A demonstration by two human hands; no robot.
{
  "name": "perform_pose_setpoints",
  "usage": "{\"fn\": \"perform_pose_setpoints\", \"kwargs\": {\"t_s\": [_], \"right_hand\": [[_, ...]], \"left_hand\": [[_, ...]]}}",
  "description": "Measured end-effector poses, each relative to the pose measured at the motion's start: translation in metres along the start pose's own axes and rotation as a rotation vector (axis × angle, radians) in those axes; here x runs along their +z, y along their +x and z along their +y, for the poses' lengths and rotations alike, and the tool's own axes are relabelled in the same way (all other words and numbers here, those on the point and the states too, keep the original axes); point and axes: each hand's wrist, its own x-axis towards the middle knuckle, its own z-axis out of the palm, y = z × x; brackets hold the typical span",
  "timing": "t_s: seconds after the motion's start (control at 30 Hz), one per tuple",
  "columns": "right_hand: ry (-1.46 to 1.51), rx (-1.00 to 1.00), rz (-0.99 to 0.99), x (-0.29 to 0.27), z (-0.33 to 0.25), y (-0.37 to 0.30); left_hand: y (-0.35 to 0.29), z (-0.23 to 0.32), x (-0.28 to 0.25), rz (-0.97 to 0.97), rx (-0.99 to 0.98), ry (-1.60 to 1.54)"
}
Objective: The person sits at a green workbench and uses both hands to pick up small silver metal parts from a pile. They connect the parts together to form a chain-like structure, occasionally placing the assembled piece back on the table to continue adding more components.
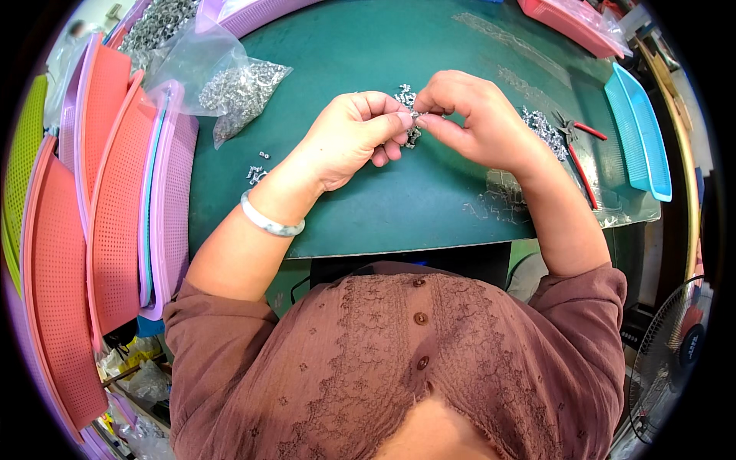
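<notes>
Between fingertips, my left hand (359,136) and right hand (474,113) pinch a small silvery part (415,115), probably light, stiff, best held edgewise.

L head cam, wide fisheye, looks dn @ table (360,215), near.

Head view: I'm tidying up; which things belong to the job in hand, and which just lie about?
Likely the job:
metal piece pinched between left hand and right hand
metal bits nearby

Apparently lying about:
red-handled pliers
blue basket
fan
</notes>
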Motion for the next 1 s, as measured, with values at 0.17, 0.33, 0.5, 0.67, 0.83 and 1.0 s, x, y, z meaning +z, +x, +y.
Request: {"fn": "perform_pose_setpoints", "kwargs": {"t_s": [0.17, 0.33, 0.5, 0.67, 0.83, 1.0], "right_hand": [[-0.027, -0.063, -0.020, -0.001, 0.001, 0.001], [-0.028, -0.052, -0.009, -0.002, 0.001, 0.001], [-0.007, -0.031, -0.004, -0.002, 0.000, 0.001], [0.006, -0.014, 0.000, -0.001, 0.001, 0.001], [-0.097, -0.016, -0.062, 0.001, 0.010, -0.002], [-0.019, 0.034, -0.041, 0.003, 0.006, -0.002]], "left_hand": [[0.000, 0.000, 0.000, -0.008, 0.012, 0.024], [0.000, -0.001, 0.000, -0.010, 0.033, 0.031], [0.000, 0.000, -0.001, -0.036, 0.055, 0.012], [0.001, -0.002, -0.001, 0.007, 0.055, 0.009], [0.001, -0.001, -0.003, 0.026, 0.040, -0.049], [0.002, -0.003, -0.004, 0.008, 0.023, -0.072]]}}
